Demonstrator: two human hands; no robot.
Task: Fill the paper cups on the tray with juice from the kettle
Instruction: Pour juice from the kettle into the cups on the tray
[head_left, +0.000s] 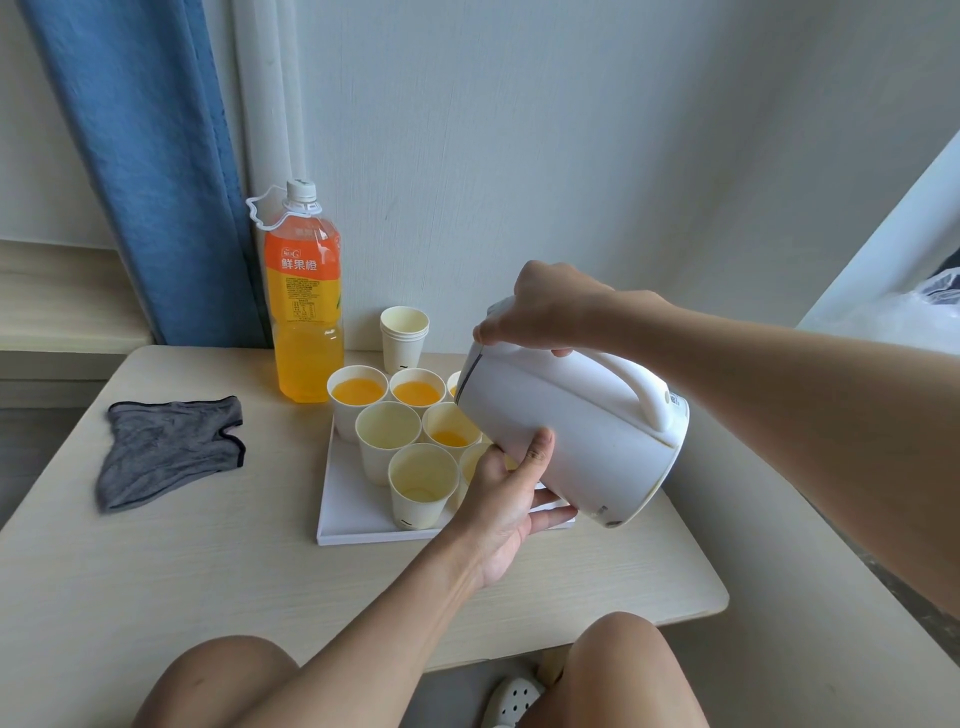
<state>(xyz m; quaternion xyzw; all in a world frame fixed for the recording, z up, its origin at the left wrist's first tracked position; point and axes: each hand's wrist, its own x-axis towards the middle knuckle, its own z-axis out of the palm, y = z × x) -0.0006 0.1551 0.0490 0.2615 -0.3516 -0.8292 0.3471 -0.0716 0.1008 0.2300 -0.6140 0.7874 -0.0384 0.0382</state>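
A white kettle (582, 431) is tilted to the left over several paper cups on a white tray (353, 514). My right hand (550, 312) grips the top of the kettle's handle, thumb on the lid. My left hand (511, 493) supports the kettle's underside with thumb and straight fingers. Two back cups (358, 392) (417, 392) hold orange juice. The middle cup under the spout (450, 434) has some juice at its bottom. The cup to its left (387, 431) and the front cup (422, 478) look empty. More cups are partly hidden behind the kettle and my left hand.
A big orange juice bottle (306, 312) stands behind the tray, with a stack of spare paper cups (404, 338) beside it. A grey cloth (171, 452) lies on the left of the light wooden table (208, 571). A blue curtain hangs at the back left.
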